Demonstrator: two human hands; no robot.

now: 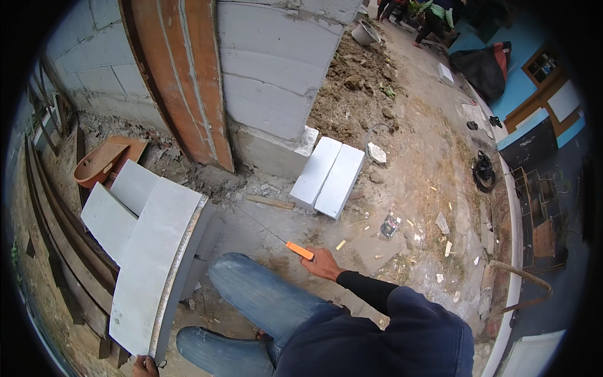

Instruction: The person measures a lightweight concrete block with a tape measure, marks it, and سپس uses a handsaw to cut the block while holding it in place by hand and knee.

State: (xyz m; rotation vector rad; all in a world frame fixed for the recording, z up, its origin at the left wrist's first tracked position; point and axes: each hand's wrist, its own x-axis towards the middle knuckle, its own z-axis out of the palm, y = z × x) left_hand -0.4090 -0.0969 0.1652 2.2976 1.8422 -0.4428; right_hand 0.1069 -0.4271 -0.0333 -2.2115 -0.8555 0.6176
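My right hand (323, 264) is closed round the orange handle of a hand saw (299, 250). The saw's thin dark blade, seen nearly edge-on, points up and left over the bare ground. At the lower left, my left hand (145, 366) has its curled fingers at the near end of a long pale lightweight block (154, 264). A small thin dark thing shows beside those fingers, too small to name. The block lies across other pale blocks (108, 221), with a rough, crumbly strip along its right edge. My jeans-clad knees are just right of this stack.
Two white blocks (328, 176) lie side by side by the block wall (270, 75). Long wooden planks (69, 251) and an orange-brown trough (100, 162) are at the left. Rubble, a small clear packet (390, 225) and a bucket (365, 32) dot the ground. People stand far off.
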